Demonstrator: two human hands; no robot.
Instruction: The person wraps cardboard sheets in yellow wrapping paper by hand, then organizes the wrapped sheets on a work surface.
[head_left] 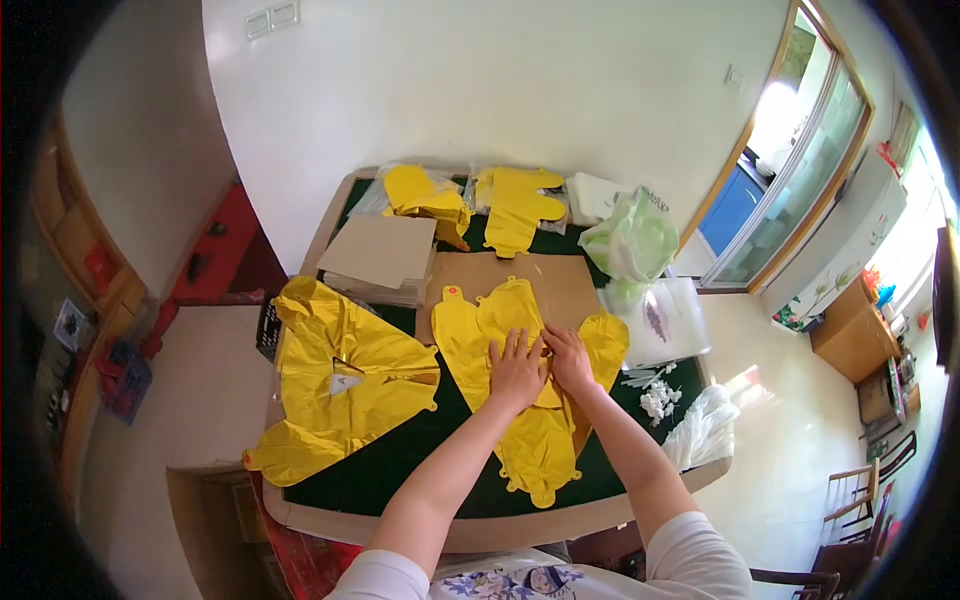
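Left hand [517, 372] laid palm-down on the central yellow foil piece [535, 455]; right hand [569, 358] touching the foil just beside it. A brown cardboard sheet [575, 278] lies partly beneath, on the green tabletop [400, 485]. Left: second foil piece [310, 355], with a cardboard stack [380, 250] behind. Right rear: pale green plastic bag [632, 240].

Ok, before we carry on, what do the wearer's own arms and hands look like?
Both the left hand and the right hand are bare: no gloves, and no watch or bracelet shows. The forearms are uncovered too. Short white sleeves cover the upper arms, part of a white shirt whose front carries a bluish-purple print.
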